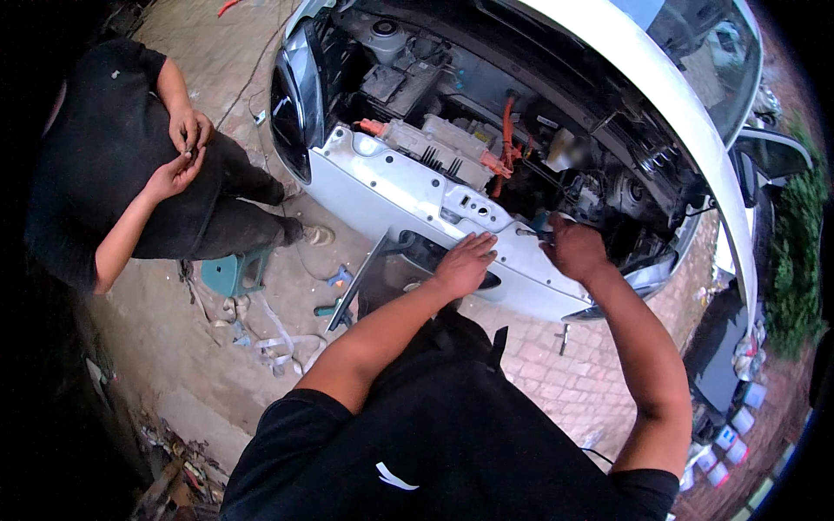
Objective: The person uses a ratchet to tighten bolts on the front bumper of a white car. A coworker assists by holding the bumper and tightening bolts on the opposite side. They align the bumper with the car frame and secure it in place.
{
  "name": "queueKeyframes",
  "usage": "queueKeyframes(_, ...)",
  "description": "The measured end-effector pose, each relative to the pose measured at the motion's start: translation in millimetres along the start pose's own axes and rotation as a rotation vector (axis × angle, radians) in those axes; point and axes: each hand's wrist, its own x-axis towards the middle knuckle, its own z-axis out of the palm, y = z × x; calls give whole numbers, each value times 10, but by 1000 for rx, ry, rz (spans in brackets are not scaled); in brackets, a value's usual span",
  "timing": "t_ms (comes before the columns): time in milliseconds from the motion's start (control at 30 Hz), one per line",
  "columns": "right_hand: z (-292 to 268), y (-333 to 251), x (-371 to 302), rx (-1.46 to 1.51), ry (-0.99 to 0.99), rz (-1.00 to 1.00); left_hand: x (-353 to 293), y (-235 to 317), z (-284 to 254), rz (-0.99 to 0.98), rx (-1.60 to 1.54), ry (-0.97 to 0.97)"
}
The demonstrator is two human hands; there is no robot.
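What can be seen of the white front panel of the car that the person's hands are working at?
The white front panel looks like painted sheet metal or plastic, glossy and slightly dusty. It runs slantwise across the open engine bay's front edge, with small cut-outs and holes near its middle and a dark opening at its lower edge. The left hand rests flat on it beside that opening; the right hand grips a slim tool at its upper edge. Orange cables lie behind it.

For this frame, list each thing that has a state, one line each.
Car hood: raised, engine bay exposed.
White front panel: bare, grille gap open.
Left hand: flat on the panel, empty.
Right hand: closed around a tool.
Orange cable: routed across the bay.
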Motion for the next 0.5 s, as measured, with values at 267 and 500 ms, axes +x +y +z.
queueKeyframes(267,-54,-42,-64,-45,79,-27,-33,30,-31,-19,-53,-11)
queueKeyframes(500,-31,21,-40,-18,-65,156,-23,47,-25,-20,-44,-31)
